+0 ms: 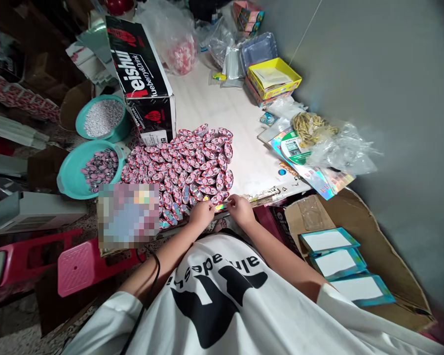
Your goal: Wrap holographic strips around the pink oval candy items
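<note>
Between my two hands is a small shiny holographic strip (221, 207), held close to the table's front edge. My left hand (203, 214) pinches its left end, fingers closed. At the other end, the fingertips of my right hand (240, 210) are pressed together on it. Just beyond my hands, many small pink-and-red oval-topped pieces (185, 165) stand packed side by side on the white table (247, 167). Some pieces nearest my left hand have silvery-blue tops. My fingers cover part of the strip, and its exact kind is unclear.
Left stand a black drink carton (144, 84), a teal basin (70, 172) of pink pieces and another basin (82, 116) of white bits. A pink stool (77, 266) is below. Right are a yellow box (276, 79), plastic bags (344, 150) and an open cardboard box (388, 241).
</note>
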{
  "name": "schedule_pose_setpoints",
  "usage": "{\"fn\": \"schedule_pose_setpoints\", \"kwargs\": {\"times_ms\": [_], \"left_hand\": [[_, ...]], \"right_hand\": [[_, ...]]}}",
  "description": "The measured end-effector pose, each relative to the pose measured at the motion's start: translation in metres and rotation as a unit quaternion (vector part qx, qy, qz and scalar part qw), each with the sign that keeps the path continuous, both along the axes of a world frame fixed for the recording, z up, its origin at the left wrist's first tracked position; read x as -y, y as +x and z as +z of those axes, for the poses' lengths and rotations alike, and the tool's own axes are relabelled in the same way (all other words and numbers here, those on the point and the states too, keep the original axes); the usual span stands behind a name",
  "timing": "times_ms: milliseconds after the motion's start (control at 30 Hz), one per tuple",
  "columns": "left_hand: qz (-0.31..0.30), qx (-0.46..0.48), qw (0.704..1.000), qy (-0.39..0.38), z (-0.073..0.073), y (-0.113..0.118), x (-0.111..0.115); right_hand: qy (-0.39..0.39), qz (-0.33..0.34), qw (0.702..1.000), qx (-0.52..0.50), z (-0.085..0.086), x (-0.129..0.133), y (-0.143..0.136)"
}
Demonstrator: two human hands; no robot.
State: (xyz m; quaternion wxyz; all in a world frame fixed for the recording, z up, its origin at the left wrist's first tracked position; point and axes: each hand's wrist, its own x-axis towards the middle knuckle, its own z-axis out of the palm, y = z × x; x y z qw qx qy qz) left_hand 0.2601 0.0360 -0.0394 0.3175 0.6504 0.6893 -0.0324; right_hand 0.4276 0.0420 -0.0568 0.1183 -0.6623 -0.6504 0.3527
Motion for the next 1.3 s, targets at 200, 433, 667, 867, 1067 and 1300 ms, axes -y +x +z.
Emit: {"fn": "schedule_pose_setpoints", "kwargs": {"times_ms": [200,433,667,867,1067,1300], "left_hand": [[-0.046,-0.074,0.996,0.020,0.002,0.004,0.000],[-0.084,-0.075,0.993,0.045,0.001,0.005,0.001],[-0.104,-0.079,0.990,0.061,0.000,0.001,0.004],[0.010,-0.052,0.999,0.013,-0.004,-0.009,0.002],[-0.047,-0.029,0.996,0.065,-0.003,-0.016,0.011],[0.122,0.047,0.972,0.196,0.006,-0.097,0.034]], "right_hand": [[0.018,0.042,0.999,0.020,-0.004,0.000,-0.001],[0.050,0.078,0.994,0.052,-0.005,0.002,-0.005],[0.071,0.014,0.996,0.052,-0.006,0.002,-0.005],[-0.022,0.025,0.999,0.024,-0.006,-0.002,-0.004],[-0.044,0.040,0.989,0.134,0.007,0.005,-0.018],[-0.014,0.000,0.989,0.147,0.011,0.034,0.007]]}}
